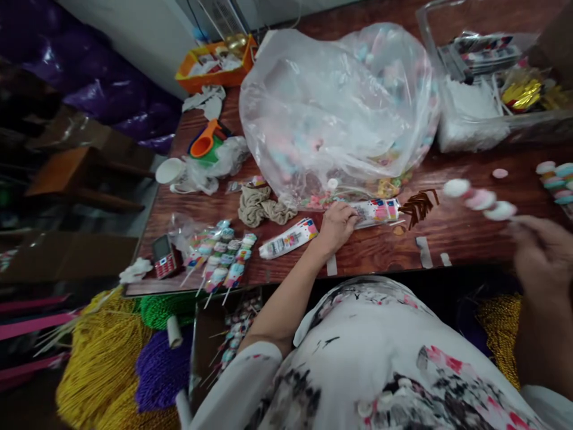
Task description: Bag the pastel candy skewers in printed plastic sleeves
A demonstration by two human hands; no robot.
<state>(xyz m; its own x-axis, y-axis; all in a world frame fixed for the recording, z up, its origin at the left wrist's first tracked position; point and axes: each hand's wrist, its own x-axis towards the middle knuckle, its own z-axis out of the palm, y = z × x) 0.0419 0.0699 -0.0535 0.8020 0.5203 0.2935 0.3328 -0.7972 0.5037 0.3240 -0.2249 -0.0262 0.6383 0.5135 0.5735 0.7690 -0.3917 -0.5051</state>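
Note:
My right hand [544, 254], smeared by motion, grips a marshmallow skewer [482, 200] by its stick end. White and pink marshmallows on it point left over the table. My left hand [338, 226] is closed at the left end of a printed plastic bag [378, 212], which lies in a stack near the table's front. Its fingertips are partly hidden. To the left of that hand lies another stack of printed bags [289, 239]. Brown twist ties [419, 208] are fanned out right of the first stack. Several wrapped marshmallow skewers [228, 257] rest at the left.
A big clear bag of marshmallows [335, 113] fills the table's back middle. At the back right stands a clear bin [546, 126] with sticks and gold ties. A phone [165, 257], a crumpled cloth [262, 206], a white cup [170, 171] and an orange tray [215, 77] are left.

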